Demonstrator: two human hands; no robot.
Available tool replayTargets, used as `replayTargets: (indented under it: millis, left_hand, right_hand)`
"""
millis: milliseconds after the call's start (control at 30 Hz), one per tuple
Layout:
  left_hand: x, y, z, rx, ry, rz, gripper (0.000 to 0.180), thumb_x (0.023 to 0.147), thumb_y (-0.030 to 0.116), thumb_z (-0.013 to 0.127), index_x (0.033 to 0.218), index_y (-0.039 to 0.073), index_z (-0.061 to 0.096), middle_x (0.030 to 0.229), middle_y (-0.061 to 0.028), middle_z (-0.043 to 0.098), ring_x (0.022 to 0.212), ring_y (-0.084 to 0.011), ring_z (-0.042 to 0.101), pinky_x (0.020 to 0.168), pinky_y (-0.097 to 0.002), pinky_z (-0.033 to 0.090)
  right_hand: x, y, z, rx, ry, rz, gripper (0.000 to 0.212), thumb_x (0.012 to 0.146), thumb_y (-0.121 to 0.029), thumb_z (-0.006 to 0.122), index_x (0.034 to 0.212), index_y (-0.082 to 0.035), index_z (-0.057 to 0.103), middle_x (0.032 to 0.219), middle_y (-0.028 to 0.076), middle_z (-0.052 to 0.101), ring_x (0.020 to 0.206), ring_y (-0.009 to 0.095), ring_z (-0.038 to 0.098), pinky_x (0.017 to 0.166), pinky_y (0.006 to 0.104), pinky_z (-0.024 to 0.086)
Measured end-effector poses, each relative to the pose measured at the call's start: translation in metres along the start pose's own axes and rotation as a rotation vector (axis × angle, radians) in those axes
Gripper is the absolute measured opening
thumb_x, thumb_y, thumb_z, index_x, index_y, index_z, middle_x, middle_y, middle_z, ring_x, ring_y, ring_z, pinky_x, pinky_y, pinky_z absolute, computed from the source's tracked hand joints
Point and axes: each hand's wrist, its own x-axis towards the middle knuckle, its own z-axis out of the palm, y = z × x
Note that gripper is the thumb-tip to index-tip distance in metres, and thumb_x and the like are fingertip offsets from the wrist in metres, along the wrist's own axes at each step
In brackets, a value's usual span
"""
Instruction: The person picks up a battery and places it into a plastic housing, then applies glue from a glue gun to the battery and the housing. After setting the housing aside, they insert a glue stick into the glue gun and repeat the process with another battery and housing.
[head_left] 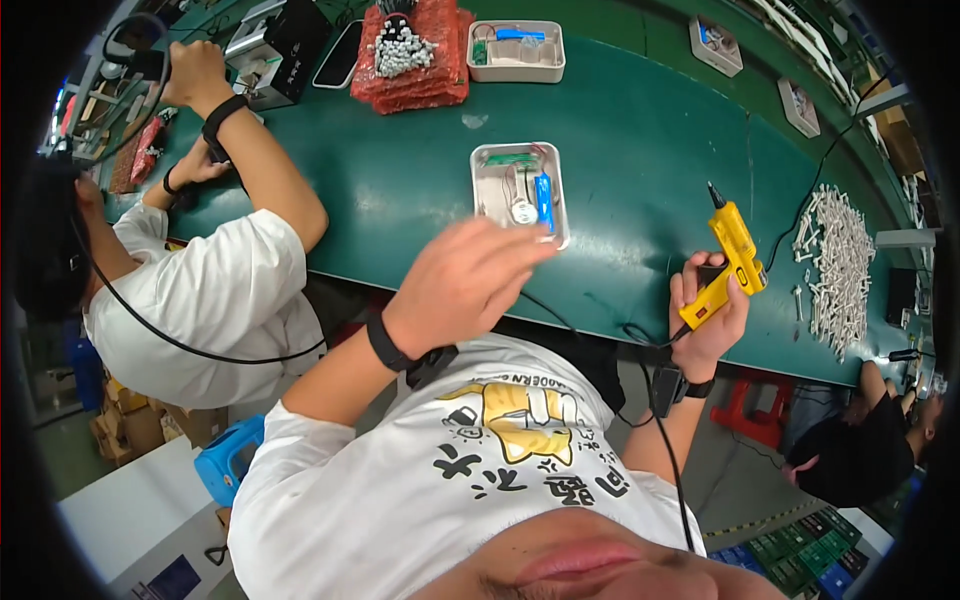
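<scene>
Two hands: left hand (462, 283) outstretched over near end of white box (489, 196), pinching nothing visible, contact unclear; right hand (718, 330) curled round yellow glue gun (738, 250). Box on green table (640, 130), left of gun, long axis away from me; left hand nearer.

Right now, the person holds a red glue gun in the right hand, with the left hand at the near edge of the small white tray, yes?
Not quite: the glue gun is yellow, not red, as the head view shows. It is in the right hand, with the left hand at the near edge of the small white tray.
</scene>
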Motion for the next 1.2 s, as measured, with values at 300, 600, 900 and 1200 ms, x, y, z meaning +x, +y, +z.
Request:
replayTargets:
  millis: [300, 600, 900, 1200]
  left_hand:
    - [0.014, -0.046, 0.009, 0.019, 0.07, -0.019, 0.025, 0.095, 0.016, 0.076, 0.117, 0.003, 0.075, 0.12, -0.0106, 0.073, 0.11, -0.0347, 0.066, 0.095, -0.042, 0.054]
    - [0.046, -0.06, 0.003, -0.046, -0.189, -0.434, 0.017, 0.093, 0.018, 0.078, 0.09, 0.001, 0.078, 0.099, -0.0097, 0.074, 0.095, -0.0301, 0.07, 0.082, -0.0428, 0.057]
    - [0.033, -0.062, 0.003, -0.14, 0.022, -0.179, 0.015, 0.09, 0.011, 0.081, 0.086, -0.001, 0.072, 0.098, -0.0119, 0.077, 0.081, -0.0276, 0.071, 0.075, -0.0393, 0.058]
    - [-0.002, -0.067, 0.048, -0.52, 0.453, -0.418, 0.01, 0.098, 0.002, 0.076, 0.099, -0.003, 0.067, 0.11, -0.0144, 0.075, 0.088, -0.0169, 0.07, 0.078, -0.0299, 0.056]
  right_hand:
    - [-0.009, 0.006, -0.006, -0.047, 0.002, 0.006, 0.03, 0.106, -0.029, 0.054, 0.119, -0.002, 0.061, 0.113, 0.016, 0.068, 0.07, 0.015, 0.051, 0.062, 0.03, 0.044]
    - [-0.001, 0.011, -0.007, -0.082, -0.003, 0.042, 0.031, 0.106, -0.029, 0.054, 0.119, -0.001, 0.061, 0.115, 0.017, 0.068, 0.069, 0.015, 0.051, 0.062, 0.0302, 0.044]
    - [-0.004, 0.013, 0.058, -0.616, -0.172, 0.183, 0.03, 0.104, -0.024, 0.064, 0.119, 0.001, 0.066, 0.104, 0.013, 0.074, 0.07, 0.013, 0.058, 0.064, 0.0295, 0.05]
    - [0.033, 0.044, 0.131, -1.203, -0.346, 0.287, 0.03, 0.101, -0.021, 0.073, 0.117, 0.004, 0.072, 0.095, 0.004, 0.075, 0.078, 0.009, 0.064, 0.067, 0.0281, 0.051]
